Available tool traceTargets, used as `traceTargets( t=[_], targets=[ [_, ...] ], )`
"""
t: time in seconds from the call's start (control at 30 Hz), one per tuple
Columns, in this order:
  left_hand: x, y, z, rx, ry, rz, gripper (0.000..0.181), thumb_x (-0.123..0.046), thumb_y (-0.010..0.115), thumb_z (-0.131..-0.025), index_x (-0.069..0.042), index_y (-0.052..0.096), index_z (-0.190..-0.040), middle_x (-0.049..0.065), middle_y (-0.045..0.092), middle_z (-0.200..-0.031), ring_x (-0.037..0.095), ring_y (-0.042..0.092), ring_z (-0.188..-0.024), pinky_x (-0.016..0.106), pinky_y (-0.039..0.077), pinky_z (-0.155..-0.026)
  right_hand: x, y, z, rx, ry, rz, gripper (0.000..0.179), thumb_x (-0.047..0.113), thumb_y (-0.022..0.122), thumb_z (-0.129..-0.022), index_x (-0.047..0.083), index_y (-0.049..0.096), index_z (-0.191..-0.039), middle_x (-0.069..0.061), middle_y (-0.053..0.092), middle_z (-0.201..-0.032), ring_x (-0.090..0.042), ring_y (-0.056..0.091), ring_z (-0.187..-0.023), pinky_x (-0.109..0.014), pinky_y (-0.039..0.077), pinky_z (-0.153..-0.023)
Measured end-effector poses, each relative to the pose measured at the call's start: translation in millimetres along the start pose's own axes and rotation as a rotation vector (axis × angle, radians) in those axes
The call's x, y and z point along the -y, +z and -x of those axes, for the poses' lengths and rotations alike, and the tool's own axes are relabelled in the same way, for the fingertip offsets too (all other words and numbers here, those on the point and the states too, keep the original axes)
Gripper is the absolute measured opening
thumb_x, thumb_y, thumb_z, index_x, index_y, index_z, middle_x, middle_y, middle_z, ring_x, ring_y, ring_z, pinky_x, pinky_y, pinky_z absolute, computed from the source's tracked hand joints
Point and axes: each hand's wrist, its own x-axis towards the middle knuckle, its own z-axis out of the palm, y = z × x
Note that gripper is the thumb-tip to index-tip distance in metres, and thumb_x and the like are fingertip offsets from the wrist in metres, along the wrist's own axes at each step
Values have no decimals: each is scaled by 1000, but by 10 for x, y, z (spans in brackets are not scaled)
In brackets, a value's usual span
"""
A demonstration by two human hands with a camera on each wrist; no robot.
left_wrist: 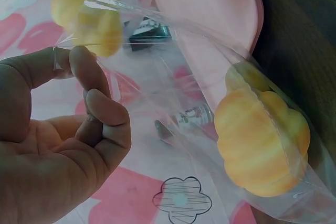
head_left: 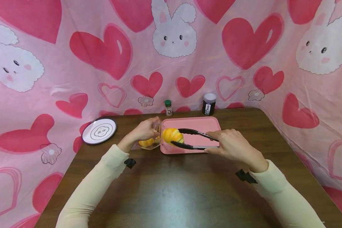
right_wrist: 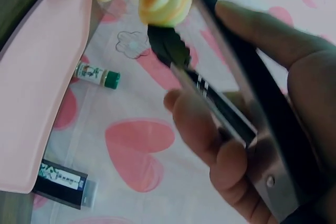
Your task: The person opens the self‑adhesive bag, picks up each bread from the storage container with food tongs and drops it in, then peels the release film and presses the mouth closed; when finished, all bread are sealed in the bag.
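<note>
My left hand (head_left: pixel 146 129) pinches the edge of a clear plastic bag (left_wrist: pixel 315 195) on the left of the tray. Inside the bag lies a yellow bread roll (left_wrist: pixel 262 145) with a lumpy outline. My right hand (head_left: pixel 234 145) grips black-and-silver tongs (head_left: pixel 192 147) by their arms. Between the black tips of the tongs is a yellow-and-orange striped bread roll (head_left: pixel 171 135), raised at the bag's mouth, over the left end of the pink tray (head_left: pixel 200 125). Whether this roll is partly within the bag I cannot tell.
A white plate (head_left: pixel 99 130) with a dark rim lies at the table's left edge. Behind the tray stand a green-capped shaker (head_left: pixel 168 108) and a black jar (head_left: pixel 209 104) with a pale lid. Pink patterned cloth (head_left: pixel 188 69) hangs around the wooden table (head_left: pixel 171 190).
</note>
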Motion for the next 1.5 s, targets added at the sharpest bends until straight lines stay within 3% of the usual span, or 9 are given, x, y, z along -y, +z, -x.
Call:
traceTargets(
  t=[0.13, 0.27, 0.43, 0.53, 0.67, 0.93, 1.1, 1.27, 1.5],
  targets=[
    [-3, -4, 6, 13, -5, -1, 75, -15, 68, -84, -6, 39, -153, 15, 38, -159, 29, 60, -111, 41, 57, -94, -34, 7, 1, -38, 49, 32, 58, 45, 83, -77, 10, 71, -122, -6, 76, -90, -16, 57, -62, -36, 48, -54],
    [-8, -10, 5, 22, -9, 3, 77, -14, 68, -84, -5, 37, -153, 14, 34, -161, 32, 56, -124, 46, 49, -105, -50, -14, 2, -47, 87, -13, 60, 47, 82, -78, 10, 70, -124, -3, 73, -80, -16, 56, -62, -35, 46, -57],
    [-19, -31, 2, 39, -9, 41, 79, -14, 69, -85, -3, 33, -154, 13, 32, -163, 35, 37, -146, 53, 31, -119, -24, -50, -6, -28, 100, -139, 57, 48, 80, -80, 15, 69, -125, 6, 45, -59, -12, 41, -57, -28, 36, -54],
    [-20, -45, 1, 56, -2, 79, 78, -12, 69, -84, -5, 35, -154, 13, 33, -162, 35, 38, -145, 54, 31, -119, -3, -48, -13, -8, 85, -181, 56, 47, 80, -80, 18, 69, -127, 8, 39, -59, -10, 38, -57, -27, 34, -54],
    [-14, -63, 10, 79, 18, 96, 79, -9, 67, -82, -7, 35, -154, 13, 34, -161, 34, 50, -129, 51, 41, -113, 4, -11, -29, 22, 64, -204, 55, 45, 79, -82, 18, 68, -128, 9, 38, -59, -9, 38, -58, -27, 33, -55],
    [19, -68, 27, 115, 48, 100, 82, -8, 63, -85, -3, 26, -157, 14, 24, -165, 33, 37, -145, 51, 32, -119, -26, 97, -70, 48, 57, -163, 55, 50, 80, -79, 18, 71, -123, 9, 51, -63, -11, 45, -62, -29, 38, -61],
    [28, -67, 24, 120, 53, 103, 82, -7, 63, -85, -4, 26, -157, 12, 25, -165, 31, 36, -146, 50, 30, -120, 25, 156, -95, 9, 10, -82, 61, 52, 81, -76, 14, 71, -123, -2, 76, -91, -15, 60, -68, -38, 51, -66],
    [20, -46, 28, 128, 57, 103, 82, -7, 64, -84, -4, 27, -157, 12, 28, -164, 30, 32, -149, 51, 28, -121, 120, 188, -147, -27, -18, -38, 61, 52, 81, -76, 12, 72, -122, -5, 77, -105, -21, 68, -77, -43, 56, -68],
    [30, -42, 45, 154, 50, 136, 84, -4, 65, -82, -8, 28, -157, 11, 30, -164, 33, 35, -147, 54, 30, -119, 227, 224, -213, -31, -1, -16, 56, 48, 81, -78, 12, 72, -119, -3, 76, -97, -21, 69, -80, -40, 54, -59]
  ],
)
